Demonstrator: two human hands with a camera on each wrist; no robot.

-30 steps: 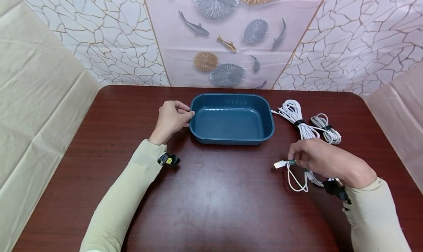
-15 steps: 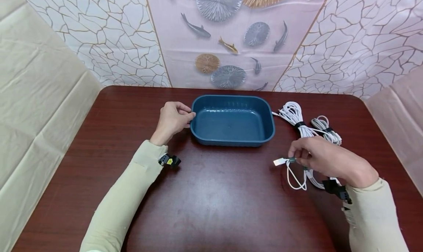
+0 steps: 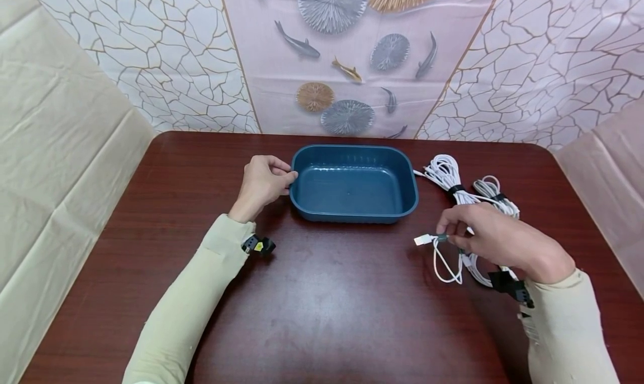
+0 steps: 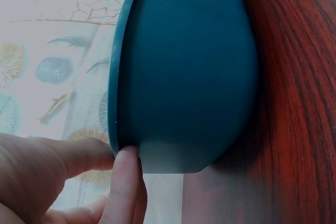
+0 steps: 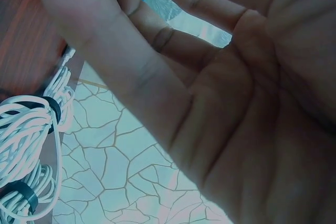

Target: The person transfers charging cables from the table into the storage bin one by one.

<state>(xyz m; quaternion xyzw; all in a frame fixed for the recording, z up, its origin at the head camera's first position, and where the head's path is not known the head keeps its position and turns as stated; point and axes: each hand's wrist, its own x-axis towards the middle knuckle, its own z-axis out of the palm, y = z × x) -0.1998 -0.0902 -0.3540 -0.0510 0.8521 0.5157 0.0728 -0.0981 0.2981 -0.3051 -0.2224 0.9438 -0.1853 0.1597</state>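
In the head view my left hand [image 3: 264, 183] pinches the left rim of a dark blue plastic bin [image 3: 352, 197]. The left wrist view shows the thumb and a finger on either side of the bin's rim [image 4: 114, 85]. At the right, my right hand [image 3: 495, 236] pinches a white USB cable [image 3: 448, 279] at a green band just behind its plug. The plug points left, and a thin loop of cable hangs below. More of this cable is hidden behind the hand. In the right wrist view only a bit of the green band shows at the fingertips.
Beyond the right hand lie a large white cable bundle [image 3: 444, 171] and a smaller greyish bundle [image 3: 503, 202], each with a black strap. One plug end lies against the bin's right side. A patterned cloth [image 3: 347, 88] hangs behind the brown table [image 3: 322, 317].
My right hand has risen slightly away from me and a little left, carrying the USB cable's plug and loop with it. My left hand keeps its hold on the bin's rim.
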